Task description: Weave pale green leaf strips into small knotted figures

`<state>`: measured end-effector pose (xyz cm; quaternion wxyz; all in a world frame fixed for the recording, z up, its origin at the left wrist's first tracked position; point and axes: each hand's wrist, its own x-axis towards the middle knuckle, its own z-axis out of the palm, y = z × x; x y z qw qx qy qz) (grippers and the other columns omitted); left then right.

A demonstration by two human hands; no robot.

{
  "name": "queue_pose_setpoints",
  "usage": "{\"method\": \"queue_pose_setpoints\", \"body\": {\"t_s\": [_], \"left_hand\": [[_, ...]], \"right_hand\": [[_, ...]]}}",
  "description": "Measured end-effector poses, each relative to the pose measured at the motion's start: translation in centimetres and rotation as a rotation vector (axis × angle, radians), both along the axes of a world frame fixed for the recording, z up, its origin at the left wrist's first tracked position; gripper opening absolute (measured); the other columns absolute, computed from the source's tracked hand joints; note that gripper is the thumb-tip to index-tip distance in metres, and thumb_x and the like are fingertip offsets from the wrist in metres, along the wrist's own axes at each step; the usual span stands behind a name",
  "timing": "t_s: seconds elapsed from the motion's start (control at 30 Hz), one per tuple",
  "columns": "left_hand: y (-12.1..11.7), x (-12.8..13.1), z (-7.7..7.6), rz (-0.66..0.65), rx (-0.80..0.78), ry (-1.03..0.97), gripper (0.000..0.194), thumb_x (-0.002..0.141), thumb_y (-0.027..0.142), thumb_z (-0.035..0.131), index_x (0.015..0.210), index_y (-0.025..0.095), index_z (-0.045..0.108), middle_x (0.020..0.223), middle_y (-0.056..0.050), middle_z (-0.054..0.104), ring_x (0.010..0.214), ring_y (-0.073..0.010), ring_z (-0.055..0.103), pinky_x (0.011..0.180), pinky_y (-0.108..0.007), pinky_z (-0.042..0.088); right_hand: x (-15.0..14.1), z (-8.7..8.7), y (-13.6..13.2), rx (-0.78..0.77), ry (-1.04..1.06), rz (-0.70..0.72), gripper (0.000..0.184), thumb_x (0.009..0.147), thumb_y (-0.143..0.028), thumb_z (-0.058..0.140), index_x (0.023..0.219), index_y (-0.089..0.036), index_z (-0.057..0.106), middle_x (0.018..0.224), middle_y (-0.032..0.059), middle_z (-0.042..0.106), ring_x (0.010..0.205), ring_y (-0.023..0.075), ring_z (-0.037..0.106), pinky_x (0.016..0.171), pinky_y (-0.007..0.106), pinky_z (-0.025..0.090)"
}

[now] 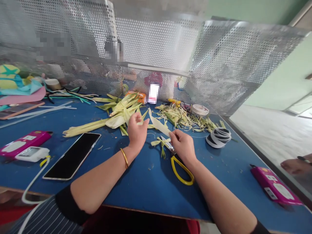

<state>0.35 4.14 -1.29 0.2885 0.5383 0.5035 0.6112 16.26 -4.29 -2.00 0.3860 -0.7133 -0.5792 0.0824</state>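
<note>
- Blue work surface (146,195): we have a perforated metallic sheet (156,42) standing along its far side, with a green wall (234,11) behind and to the right.
- Right hand (184,148): we pinch the near end of a pale husk strip (159,125) between thumb and fingers. Grip closed and narrow.
- Left hand (136,132): we hold the fingers loosely curled, thumb apart from them; nothing is seen between.
- Key relation: from our right fingertips, the strip's long axis runs diagonally away and to the left, narrowing to a free tip. That tip lies just beyond our left thumb, so the left hand is the nearer one to it. We cannot tell whether thumb and strip touch.
- Scissors (172,150): we find these on the surface by the right hand, yellow handles toward us, blades pointing away and leftward.
- Knotted husk piece (162,142): we note it beside the blades, between our two hands and nearer the right.
- Husk bundle (122,112): we locate it behind the left hand, its long stalk end extending left.
- Husk scraps (182,118): we observe these spread beyond the right hand, with a coil of white strip (217,138) to the right.
- Dark-screened phone (73,156): we have it flat, left of our left forearm.
</note>
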Motion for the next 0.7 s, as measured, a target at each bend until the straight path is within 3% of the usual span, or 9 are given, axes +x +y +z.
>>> {"method": "queue_pose_setpoints", "body": {"t_s": [0.03, 0.1, 0.17, 0.23, 0.33, 0.5, 0.7], "left_hand": [[0.0, -0.2, 0.2, -0.015, 0.197, 0.138, 0.04, 0.081, 0.025, 0.067, 0.12, 0.018, 0.062, 0.117, -0.011, 0.066, 0.103, -0.0219, 0.062, 0.086, -0.033, 0.049], [-0.1, -0.6, 0.7, -0.23, 0.475, 0.465, 0.03, 0.086, 0.028, 0.064, 0.116, 0.022, 0.067, 0.116, -0.008, 0.069, 0.112, -0.0235, 0.059, 0.101, -0.039, 0.041], [-0.3, -0.7, 0.9, -0.456, 0.573, 0.736, 0.019, 0.089, 0.034, 0.063, 0.102, 0.024, 0.072, 0.103, -0.005, 0.074, 0.104, -0.0234, 0.063, 0.107, -0.042, 0.034], [-0.4, -0.7, 0.9, -0.594, 0.535, 0.865, 0.022, 0.093, 0.039, 0.057, 0.091, 0.023, 0.074, 0.09, -0.003, 0.075, 0.09, -0.0213, 0.067, 0.099, -0.039, 0.039], [-0.3, -0.6, 0.5, -0.698, 0.458, 0.894, 0.027, 0.094, 0.041, 0.055, 0.094, 0.021, 0.073, 0.093, -0.003, 0.076, 0.088, -0.0206, 0.068, 0.08, -0.031, 0.044], [-0.5, -0.5, 0.5, -0.657, 0.386, 0.901, 0.02, 0.094, 0.028, 0.054, 0.089, 0.019, 0.071, 0.09, -0.004, 0.075, 0.085, -0.0198, 0.066, 0.071, -0.027, 0.041], [-0.6, -0.4, 1.1, -0.746, 0.24, 0.736, 0.026, 0.091, 0.033, 0.055, 0.074, 0.018, 0.068, 0.071, 0.0, 0.068, 0.068, -0.015, 0.059, 0.064, -0.024, 0.037]], "right_hand": [[0.0, 0.0, 0.0, 0.009, -0.071, 0.004, 0.03, 0.091, -0.036, 0.051, 0.065, -0.023, 0.055, 0.056, -0.0012, 0.061, 0.054, 0.0158, 0.052, 0.055, 0.026, 0.029], [0.0, 0.1, -0.2, 0.033, -0.207, 0.065, 0.029, 0.093, -0.034, 0.05, 0.067, -0.023, 0.056, 0.059, -0.0004, 0.062, 0.055, 0.0157, 0.052, 0.056, 0.027, 0.027], [-0.2, 0.1, -0.4, 0.066, -0.334, 0.142, 0.03, 0.096, -0.034, 0.048, 0.07, -0.022, 0.057, 0.063, 0.001, 0.064, 0.057, 0.0153, 0.053, 0.058, 0.027, 0.027], [-0.2, 0.3, -0.5, 0.097, -0.437, 0.182, 0.03, 0.098, -0.032, 0.046, 0.074, -0.021, 0.059, 0.069, 0.0028, 0.067, 0.06, 0.015, 0.054, 0.061, 0.027, 0.028], [0.1, 0.5, -0.5, 0.092, -0.478, 0.165, 0.027, 0.098, -0.027, 0.045, 0.079, -0.02, 0.062, 0.073, 0.0033, 0.069, 0.063, 0.015, 0.055, 0.063, 0.026, 0.028], [0.4, 0.8, -0.4, 0.046, -0.465, 0.148, 0.026, 0.098, -0.027, 0.047, 0.078, -0.021, 0.06, 0.071, 0.0015, 0.068, 0.065, 0.0154, 0.057, 0.062, 0.026, 0.027], [-0.1, 1.0, -0.5, 0.066, -0.489, 0.084, 0.027, 0.099, -0.026, 0.044, 0.078, -0.02, 0.06, 0.075, 0.003, 0.07, 0.067, 0.0155, 0.058, 0.065, 0.027, 0.028]]}}
